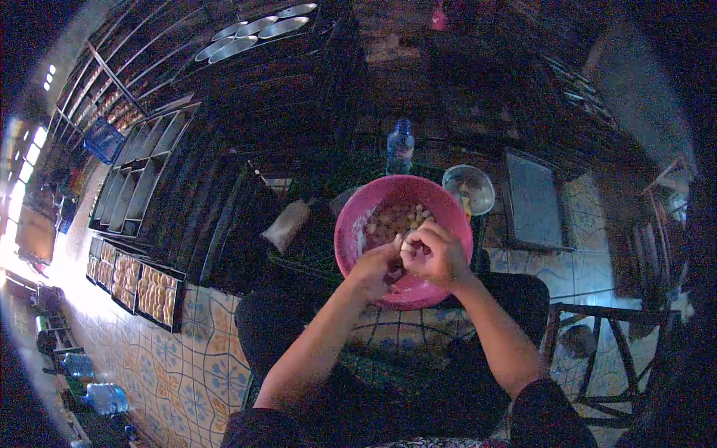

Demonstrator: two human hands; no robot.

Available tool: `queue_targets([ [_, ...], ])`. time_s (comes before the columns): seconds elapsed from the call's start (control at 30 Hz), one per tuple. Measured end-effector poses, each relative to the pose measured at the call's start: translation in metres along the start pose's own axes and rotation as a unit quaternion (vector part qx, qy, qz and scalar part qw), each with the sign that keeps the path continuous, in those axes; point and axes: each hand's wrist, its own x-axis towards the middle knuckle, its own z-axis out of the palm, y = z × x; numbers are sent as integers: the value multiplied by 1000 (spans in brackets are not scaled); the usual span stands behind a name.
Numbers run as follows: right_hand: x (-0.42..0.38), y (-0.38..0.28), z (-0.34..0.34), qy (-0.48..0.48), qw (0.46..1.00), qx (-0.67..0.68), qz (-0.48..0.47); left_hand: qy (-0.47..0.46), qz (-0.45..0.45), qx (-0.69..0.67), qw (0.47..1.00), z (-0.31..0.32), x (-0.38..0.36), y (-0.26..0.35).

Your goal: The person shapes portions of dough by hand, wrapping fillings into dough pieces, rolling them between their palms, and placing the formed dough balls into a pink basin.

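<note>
A pink basin (345, 237) sits in front of me, with white powder smeared on its inner wall. Several small, pale dough balls (399, 217) lie at its far side. Over the near half of the basin, my left hand (375, 270) and my right hand (439, 257) meet with fingers curled. Between their fingertips is a small pale piece of dough (405, 243), partly hidden. The palms are out of sight.
Behind the basin stand a clear plastic bottle (401, 148) and a metal bowl (478, 187) with something in it. A pale bag (287, 225) lies to the left. Trays of bread rolls (155, 293) are on the left floor; a metal frame (609, 358) stands right.
</note>
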Motion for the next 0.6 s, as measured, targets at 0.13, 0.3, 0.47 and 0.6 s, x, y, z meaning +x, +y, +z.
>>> queue_targets([
  [0.13, 4, -1, -9, -46, 999, 5, -25, 14, 34, 60, 998, -8, 1, 0],
  [0.3, -2, 2, -6, -36, 999, -12, -2, 17, 52, 9, 998, -9, 8, -2],
  [0.47, -7, 11, -3, -50, 999, 2, 21, 11, 10, 29, 999, 5, -10, 6],
  [0.6, -1, 5, -7, -17, 998, 50, 15, 15, -7, -22, 1000, 2, -6, 4],
])
